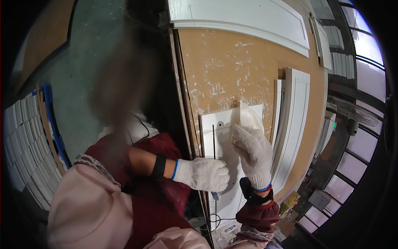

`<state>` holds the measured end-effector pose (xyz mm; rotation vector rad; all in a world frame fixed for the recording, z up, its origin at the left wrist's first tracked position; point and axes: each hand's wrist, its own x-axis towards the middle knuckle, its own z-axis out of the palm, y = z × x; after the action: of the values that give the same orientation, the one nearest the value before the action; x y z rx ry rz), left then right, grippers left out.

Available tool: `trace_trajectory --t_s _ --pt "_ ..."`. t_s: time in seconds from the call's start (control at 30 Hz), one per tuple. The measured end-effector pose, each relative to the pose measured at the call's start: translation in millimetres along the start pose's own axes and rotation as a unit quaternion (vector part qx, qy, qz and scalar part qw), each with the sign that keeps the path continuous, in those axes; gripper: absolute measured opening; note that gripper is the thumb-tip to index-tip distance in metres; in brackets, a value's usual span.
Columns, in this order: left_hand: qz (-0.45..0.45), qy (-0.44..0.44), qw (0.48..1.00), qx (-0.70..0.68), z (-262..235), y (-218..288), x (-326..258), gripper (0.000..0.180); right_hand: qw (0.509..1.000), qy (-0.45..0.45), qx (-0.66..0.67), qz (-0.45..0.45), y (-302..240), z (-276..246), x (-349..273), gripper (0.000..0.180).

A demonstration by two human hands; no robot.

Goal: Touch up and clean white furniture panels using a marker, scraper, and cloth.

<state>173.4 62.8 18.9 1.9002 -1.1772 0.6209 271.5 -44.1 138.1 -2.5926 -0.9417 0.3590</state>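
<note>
My left hand (206, 174), in a white knitted glove with a blue cuff edge, is closed in a fist over a white panel. A thin dark rod (214, 139) sticks out above the fist, and a clear bluish end (215, 196) shows below it; the grip hides the middle. My right hand (253, 155), gloved the same way, has its fingers bent around a soft white sheet (250, 119), paper or cloth. The white panel (226, 203) lies flat under both hands, with small dark holes in its face.
The brown worktable (232, 62) has white scuffs. A long framed white panel (244, 14) lies at its far end, and narrow white panels (292, 124) lie at right. Stacked boards (31, 145) stand on the left floor. A thin cable (219, 218) runs near the front.
</note>
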Motion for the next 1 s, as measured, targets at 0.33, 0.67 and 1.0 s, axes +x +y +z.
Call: trace_trajectory --t_s 0.33,0.67,1.0 --pt "-0.008 -0.056 0.997 -0.047 4.4 6.6 -6.5 0.008 0.99 -0.078 0.028 -0.118 -1.7 21.3 41.3 0.051" --pt "-0.009 -0.071 0.997 -0.034 7.8 10.2 -8.5 0.008 0.983 -0.083 0.067 -0.149 -9.6 24.6 56.0 0.053" --pt "-0.015 -0.083 0.994 -0.068 14.6 15.8 -8.3 0.01 0.973 -0.132 0.007 -0.188 -21.6 30.6 66.3 0.055"
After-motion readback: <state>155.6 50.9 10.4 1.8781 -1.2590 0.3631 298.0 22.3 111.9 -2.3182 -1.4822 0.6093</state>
